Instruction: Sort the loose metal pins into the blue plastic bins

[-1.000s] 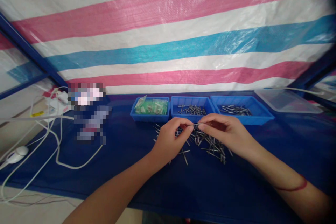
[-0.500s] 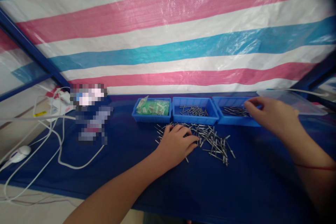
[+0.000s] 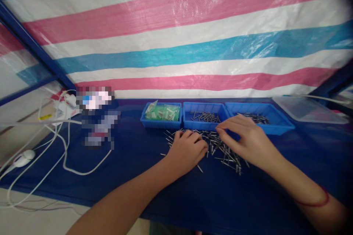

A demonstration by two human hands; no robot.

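A loose pile of thin metal blind rivets [image 3: 228,156] lies on the blue tabletop [image 3: 176,198]. My left hand [image 3: 187,148] rests over the pile's left part, its fingers curled and the thumb against the index finger; whatever is under the fingertips is hidden. Above the right part of the pile is my right hand [image 3: 245,136], with thumb and index fingertips brought together; I cannot make out anything between them. Behind the hands stand a middle blue bin [image 3: 204,125] and a right blue bin [image 3: 278,129], both with rivets inside.
A left blue bin [image 3: 161,124] contains green-tinted plastic bags of small parts. On the far right lies a clear plastic lid [image 3: 311,110]. White cables [image 3: 66,161] and a white mouse-like device [image 3: 24,158] occupy the left side. A striped tarp [image 3: 176,55] hangs behind.
My right hand has moved left from the right bin to above the rivet pile. My left hand stays on the pile, its thumb and index finger now drawn closer together.
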